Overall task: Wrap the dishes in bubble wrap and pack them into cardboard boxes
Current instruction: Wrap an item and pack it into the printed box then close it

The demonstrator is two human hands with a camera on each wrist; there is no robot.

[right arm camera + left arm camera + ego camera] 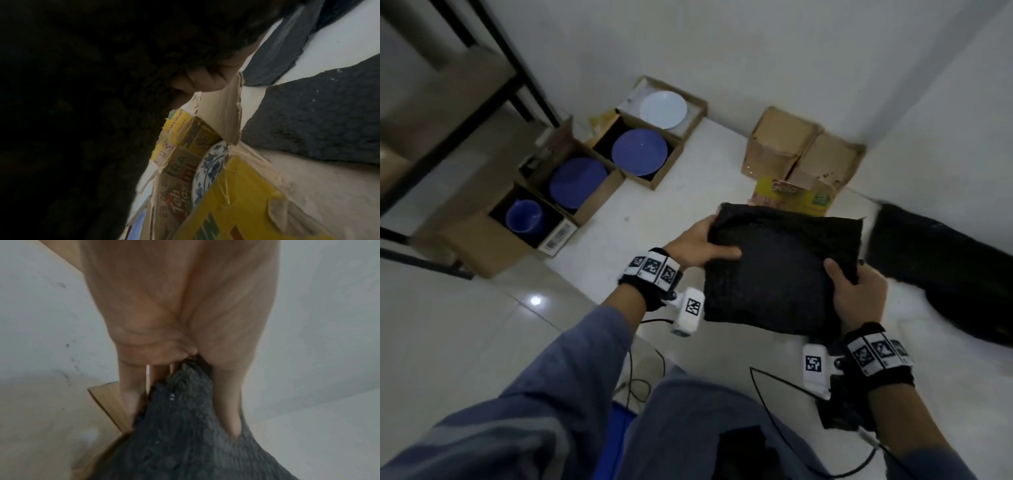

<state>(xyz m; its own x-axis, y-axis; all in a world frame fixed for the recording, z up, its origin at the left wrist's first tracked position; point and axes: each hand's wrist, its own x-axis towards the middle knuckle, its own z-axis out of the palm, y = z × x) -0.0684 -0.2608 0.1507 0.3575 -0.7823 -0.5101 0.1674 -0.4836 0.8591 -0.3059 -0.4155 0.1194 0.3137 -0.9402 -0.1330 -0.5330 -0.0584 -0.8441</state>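
Observation:
A black bubble-wrap bundle (pixel 780 270) is held in the air between both hands, above the yellow printed box (pixel 794 198). My left hand (pixel 698 246) grips its left edge, thumb on top. My right hand (pixel 856 291) grips its lower right corner. In the left wrist view, my left hand (pixel 185 369) pinches the dark bubble wrap (pixel 185 426). The right wrist view shows my right hand (pixel 197 81) curled under the dark bundle (pixel 82 113), over the yellow box (pixel 236 203), where a blue-patterned plate (pixel 209 168) lies inside.
Along the left, open cardboard boxes hold a blue cup (pixel 524 216), two blue plates (pixel 577 181) (pixel 639 152) and a white plate (pixel 663 109). A plain brown box (pixel 801 150) stands by the wall. More black bubble wrap (pixel 941 274) lies at the right.

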